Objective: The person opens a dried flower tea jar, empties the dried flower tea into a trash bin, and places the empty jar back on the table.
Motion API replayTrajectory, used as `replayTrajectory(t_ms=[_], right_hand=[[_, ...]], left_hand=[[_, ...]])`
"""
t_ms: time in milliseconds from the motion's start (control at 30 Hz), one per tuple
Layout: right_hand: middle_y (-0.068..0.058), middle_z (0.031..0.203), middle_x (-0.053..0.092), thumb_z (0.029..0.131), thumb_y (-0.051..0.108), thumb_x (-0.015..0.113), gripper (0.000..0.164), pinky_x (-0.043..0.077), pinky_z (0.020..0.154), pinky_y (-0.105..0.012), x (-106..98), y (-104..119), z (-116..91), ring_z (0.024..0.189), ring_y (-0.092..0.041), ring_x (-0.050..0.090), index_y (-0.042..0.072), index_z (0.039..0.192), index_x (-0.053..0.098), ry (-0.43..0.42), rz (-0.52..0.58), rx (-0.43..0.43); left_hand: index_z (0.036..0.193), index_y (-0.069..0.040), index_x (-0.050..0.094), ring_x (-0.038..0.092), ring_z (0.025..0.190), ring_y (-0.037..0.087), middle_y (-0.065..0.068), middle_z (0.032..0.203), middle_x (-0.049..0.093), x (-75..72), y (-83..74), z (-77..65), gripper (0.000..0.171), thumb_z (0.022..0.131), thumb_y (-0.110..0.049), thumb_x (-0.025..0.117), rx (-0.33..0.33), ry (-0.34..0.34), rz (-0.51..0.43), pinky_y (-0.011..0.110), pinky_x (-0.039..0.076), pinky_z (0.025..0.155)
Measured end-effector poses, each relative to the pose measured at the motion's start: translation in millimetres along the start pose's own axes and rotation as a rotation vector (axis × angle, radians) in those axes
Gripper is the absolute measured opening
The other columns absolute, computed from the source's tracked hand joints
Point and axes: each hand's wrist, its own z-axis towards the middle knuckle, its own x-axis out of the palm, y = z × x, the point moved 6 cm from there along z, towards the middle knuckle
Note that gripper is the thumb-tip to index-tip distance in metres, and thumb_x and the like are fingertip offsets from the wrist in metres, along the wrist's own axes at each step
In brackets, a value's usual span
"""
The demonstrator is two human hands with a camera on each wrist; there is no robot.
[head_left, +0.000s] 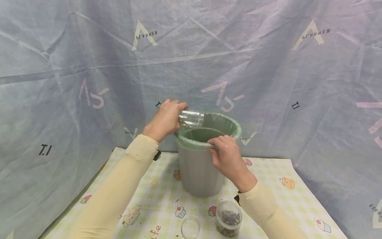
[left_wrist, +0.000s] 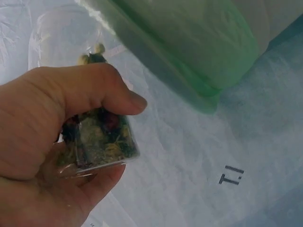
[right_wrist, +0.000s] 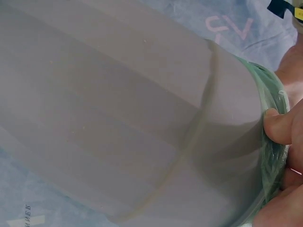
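My left hand (head_left: 167, 119) grips a clear plastic jar (head_left: 191, 119) by its base end, tipped on its side over the rim of a grey trash can (head_left: 203, 172). Dried flower tea (left_wrist: 102, 137), greenish and yellow with dark red bits, lies toward the jar's bottom in the left wrist view. A green bag (head_left: 229, 124) lines the can and folds over its rim. At the near rim, my right hand (head_left: 228, 157) pinches the edge, with the thumb (right_wrist: 277, 125) outside against the liner in the right wrist view.
Near the front of the checkered tablecloth (head_left: 149, 199) stands a clear jar (head_left: 229, 219) with dark dried contents. Beside it on the left lies a round clear lid (head_left: 190, 227). Small dark crumbs dot the cloth. A grey-blue fabric backdrop (head_left: 191, 66) rises close behind the can.
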Motion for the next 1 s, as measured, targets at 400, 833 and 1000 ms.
replayTrajectory(t_ms=[400,833,1000], right_hand=[[-0.008,0.089,0.071,0.080,-0.003,0.083,0.021,0.047,0.084,-0.049,0.1,-0.5,0.5,0.082,-0.029,0.061,0.004,0.098,0.074,0.015,0.000,0.016],[-0.007,0.089,0.071,0.080,-0.003,0.084,0.022,0.047,0.085,-0.049,1.2,-1.1,-0.7,0.081,-0.028,0.061,0.004,0.099,0.074,0.018,0.001,0.017],[-0.007,0.089,0.071,0.081,-0.002,0.084,0.021,0.047,0.085,-0.049,1.4,-0.7,-1.1,0.081,-0.028,0.061,0.004,0.099,0.074,0.020,0.002,0.018]], left_hand=[[0.130,-0.016,0.068,0.056,0.109,0.036,0.011,0.125,0.067,-7.1,-0.4,2.4,0.057,0.080,0.012,0.073,0.054,-0.018,0.088,0.044,0.048,0.098],[0.130,-0.019,0.069,0.053,0.112,0.035,0.009,0.124,0.065,-9.2,-3.4,4.6,0.058,0.079,0.008,0.080,0.079,-0.015,0.136,0.043,0.051,0.094],[0.128,-0.018,0.070,0.053,0.110,0.035,0.009,0.119,0.066,-10.5,-6.5,6.3,0.055,0.081,0.009,0.078,0.099,-0.019,0.159,0.041,0.051,0.093]])
